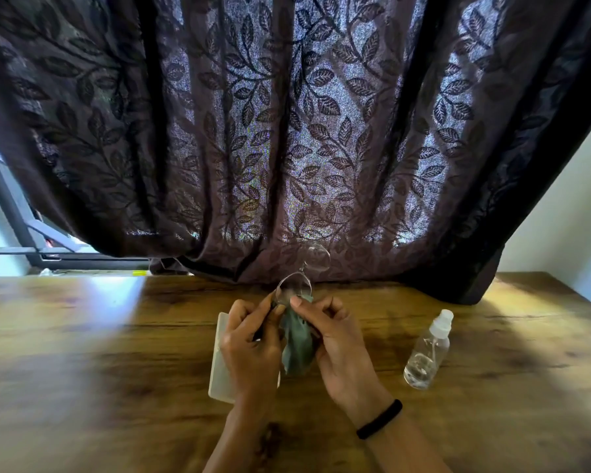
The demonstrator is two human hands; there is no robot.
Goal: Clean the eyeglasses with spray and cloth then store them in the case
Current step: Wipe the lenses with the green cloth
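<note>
We have the eyeglasses (304, 274) held up off the surface (116, 336), just in front of the curtain's hem, turned on end so one lens sits above the other. Our left hand (249, 349) is pinched on the frame at the lower lens, fingers curled round what looks like a folded arm. Our right hand (335, 339) pinches the green cloth (296, 343) against that lower lens, thumb pressing from the near side; the rest of the cloth hangs down between our palms.

We judge the glasses light and thin-rimmed, easily bent at the bridge and hinges, with lenses that smear or scratch. They are best taken by the rim or the arm near the hinge, never by the glass, and rubbed with gentle pressure only. The cloth is soft and limp, so it will bunch up unless we keep it flat under the thumb.

The case (219, 363), pale and flat, lies on the surface directly beneath our left hand, partly hidden by it; we cannot tell whether it is open. The spray bottle (427, 349) stands upright to the right, well apart from our hands, clear plastic with a little liquid, and likely to tip if knocked. The dark leaf-patterned curtain (287, 131) hangs just behind the upper lens and could brush it.
</note>
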